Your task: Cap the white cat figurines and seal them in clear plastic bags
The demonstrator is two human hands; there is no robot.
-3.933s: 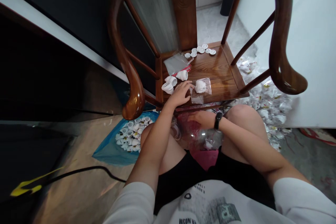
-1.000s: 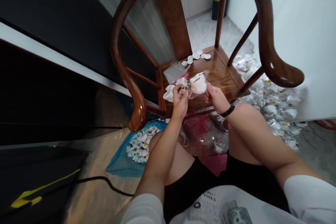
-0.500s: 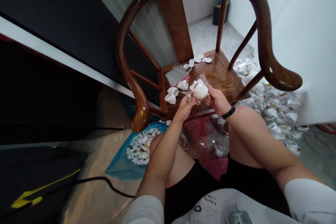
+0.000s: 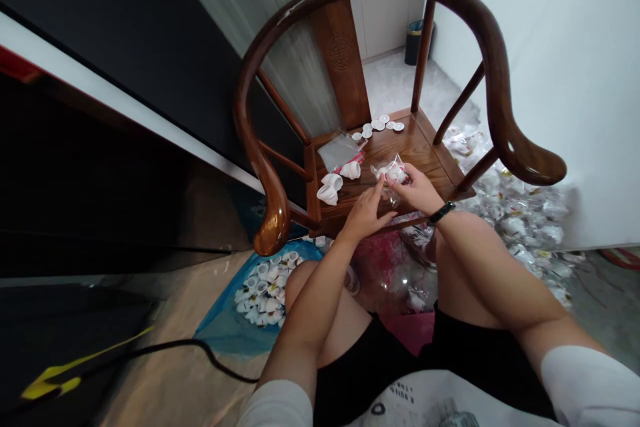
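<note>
I sit low in front of a wooden armchair (image 4: 425, 147). Over its seat both my hands hold a small clear plastic bag (image 4: 393, 173) with white cup-shaped pieces inside. My right hand (image 4: 417, 188) grips the bag from the right, its fingers closed on it. My left hand (image 4: 367, 212) pinches the bag's lower left edge, forefinger stretched up toward the white pieces. Three loose white cups (image 4: 336, 185) lie on the seat to the left of my hands.
A stack of empty clear bags (image 4: 340, 148) and several small white lids (image 4: 377, 127) lie farther back on the seat. A blue bag of white cups (image 4: 263, 290) sits on the floor at left, filled packets (image 4: 520, 213) heaped at right. A black cable (image 4: 175, 347) crosses the floor.
The bag came off the seat into both hands, was held up, and now sits lower and farther right over the seat. My left hand slid from its left edge to underneath it.
</note>
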